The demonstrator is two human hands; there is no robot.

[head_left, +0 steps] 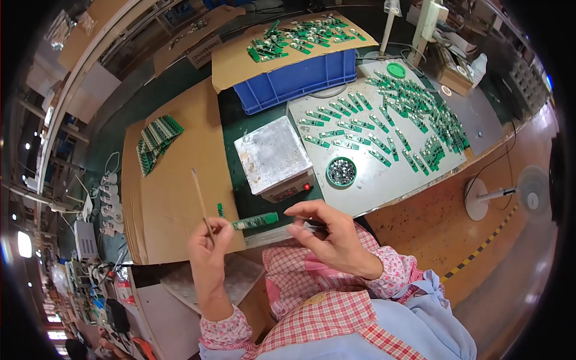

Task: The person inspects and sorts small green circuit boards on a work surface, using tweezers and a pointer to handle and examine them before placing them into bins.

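My left hand (210, 243) is closed around a thin stick (200, 195), which points up and away. A green circuit board (256, 221) extends rightward from the same hand's fingertips. Just right of the board's end, my right hand (330, 234) has its thumb and fingers curved apart, with no held object visible between them. Beyond the hands is a hot plate (273, 155) with a bare metal top and a red light on its front. A round green dish (341, 172) of small metal parts sits to its right.
Rows of small green boards (354, 131) cover the pale sheet at right. A blue bin (294, 81) supports cardboard with more boards. Stacked board panels (157, 139) lie on the left cardboard (180, 198). A fan (480, 195) stands at far right.
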